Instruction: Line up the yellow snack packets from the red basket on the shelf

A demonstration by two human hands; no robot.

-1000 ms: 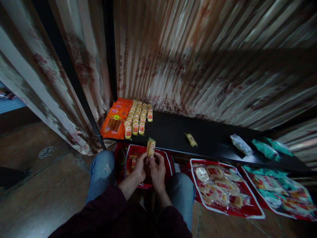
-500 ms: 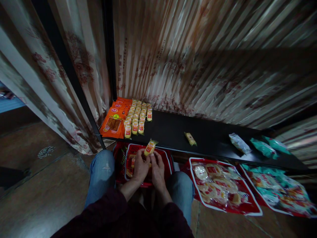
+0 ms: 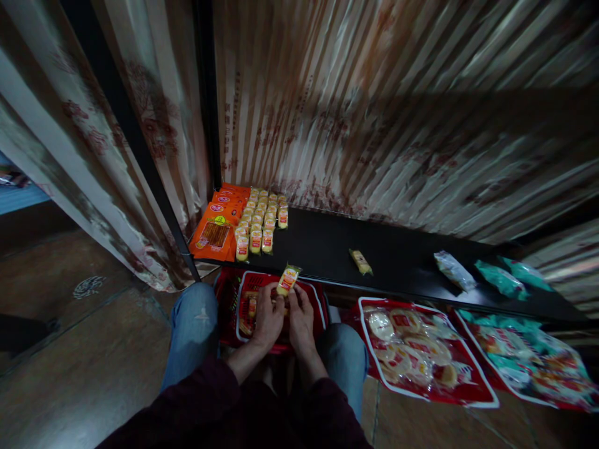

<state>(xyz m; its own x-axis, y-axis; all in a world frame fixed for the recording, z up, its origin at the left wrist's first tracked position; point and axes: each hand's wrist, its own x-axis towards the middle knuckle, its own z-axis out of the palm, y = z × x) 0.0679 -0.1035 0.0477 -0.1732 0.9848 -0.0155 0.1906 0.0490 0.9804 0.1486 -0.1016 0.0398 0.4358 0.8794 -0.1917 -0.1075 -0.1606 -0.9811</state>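
A small yellow wrapped snack (image 3: 288, 280) with a red label is held upright between both hands. My left hand (image 3: 269, 318) grips it from the left with bent fingers, and my right hand (image 3: 302, 315) pinches its lower right side. Beneath the hands is a red basket (image 3: 241, 293) with a white rim, holding more small packets partly hidden by my hands. Rows of similar yellow snacks (image 3: 256, 240) stand on the black shelf (image 3: 322, 240), beside orange packages (image 3: 213, 240) at its left end.
One yellow packet (image 3: 360, 262) lies alone mid-shelf. Farther right are a silvery packet (image 3: 455, 271) and teal packets (image 3: 500, 279). Red baskets of round wrapped items (image 3: 421, 349) and teal bags (image 3: 538, 362) stand at the right. A black post (image 3: 135, 143) rises at the left.
The held snack has shifted slightly right and now faces me more squarely. Both hands moved a little right with it.
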